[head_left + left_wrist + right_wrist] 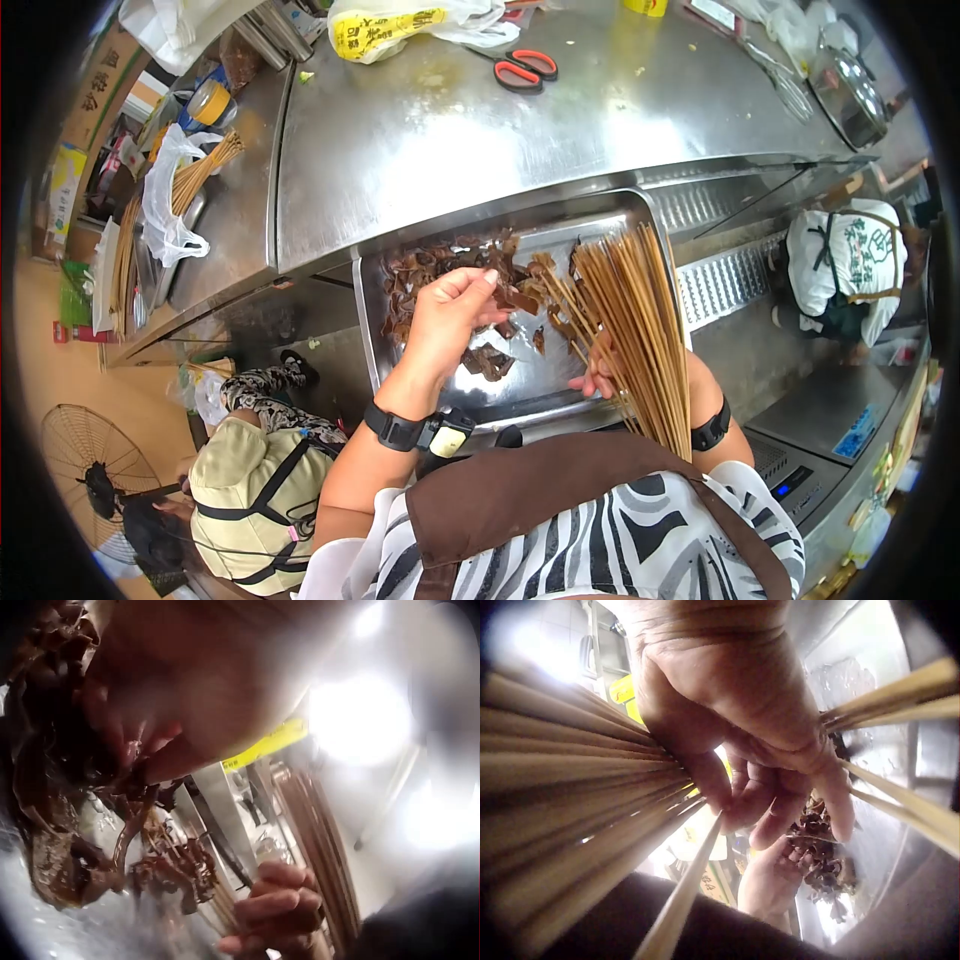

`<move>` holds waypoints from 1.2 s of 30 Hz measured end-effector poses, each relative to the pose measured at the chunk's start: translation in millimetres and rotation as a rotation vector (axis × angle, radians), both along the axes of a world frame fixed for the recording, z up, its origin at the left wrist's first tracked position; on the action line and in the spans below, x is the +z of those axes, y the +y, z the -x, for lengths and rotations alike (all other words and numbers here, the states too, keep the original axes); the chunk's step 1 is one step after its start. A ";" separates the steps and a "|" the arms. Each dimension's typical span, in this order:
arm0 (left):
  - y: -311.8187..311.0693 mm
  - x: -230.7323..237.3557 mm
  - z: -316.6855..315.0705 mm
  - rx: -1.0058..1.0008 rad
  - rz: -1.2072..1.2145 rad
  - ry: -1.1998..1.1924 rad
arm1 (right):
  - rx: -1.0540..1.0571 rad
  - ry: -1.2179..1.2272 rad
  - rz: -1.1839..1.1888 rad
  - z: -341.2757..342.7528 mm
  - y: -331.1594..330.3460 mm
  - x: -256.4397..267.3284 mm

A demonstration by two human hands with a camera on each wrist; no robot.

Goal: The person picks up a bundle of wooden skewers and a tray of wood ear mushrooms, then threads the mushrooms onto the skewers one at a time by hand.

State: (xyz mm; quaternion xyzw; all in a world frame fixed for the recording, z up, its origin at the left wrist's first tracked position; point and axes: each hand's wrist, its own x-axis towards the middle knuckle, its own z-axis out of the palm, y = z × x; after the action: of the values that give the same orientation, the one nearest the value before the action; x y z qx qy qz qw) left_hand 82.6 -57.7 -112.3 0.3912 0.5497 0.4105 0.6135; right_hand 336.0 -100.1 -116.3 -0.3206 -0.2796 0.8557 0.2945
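Observation:
My left hand (pixel 450 315) pinches a dark brown, frilly piece of wood ear mushroom (pixel 517 298) over a steel tray (pixel 365 320). More wet wood ear mushrooms (pixel 52 862) lie heaped under and around those fingers. In my right hand (pixel 735 712) is a thick bundle of bamboo skewers (pixel 640 330), fanned out over the tray's right side. One skewer (pixel 679 896) stands apart from the bundle, its tip at the thumb and fingertips. A few other skewers (pixel 907 799) pass on the far side of this hand, close to mushroom pieces.
Beyond the tray is a steel worktop (pixel 560 140) with red-handled scissors (pixel 525 70) and a yellow-printed plastic bag (pixel 390 30). More skewers (pixel 205 170) stick out of a bag at the left. One person (pixel 255 490) is at lower left, another (pixel 845 265) at right.

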 end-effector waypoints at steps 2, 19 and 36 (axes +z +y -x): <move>2.1 2.3 -3.3 0.061 0.168 -0.232 | 0.023 -0.025 -0.008 -0.4 0.8 -2.4; 2.3 7.1 -18.9 0.113 0.066 -0.295 | 0.092 -0.016 0.067 1.6 5.1 -0.8; -5.1 9.1 -40.0 0.156 -0.267 -0.124 | 0.016 0.053 0.085 -0.6 1.0 -9.8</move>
State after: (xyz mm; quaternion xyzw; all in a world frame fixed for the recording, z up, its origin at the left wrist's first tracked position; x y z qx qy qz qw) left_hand 122.6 -62.9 -103.2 0.3994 0.4799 0.5497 0.5550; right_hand 336.6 -99.0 -126.0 -0.3076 -0.2379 0.8774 0.2810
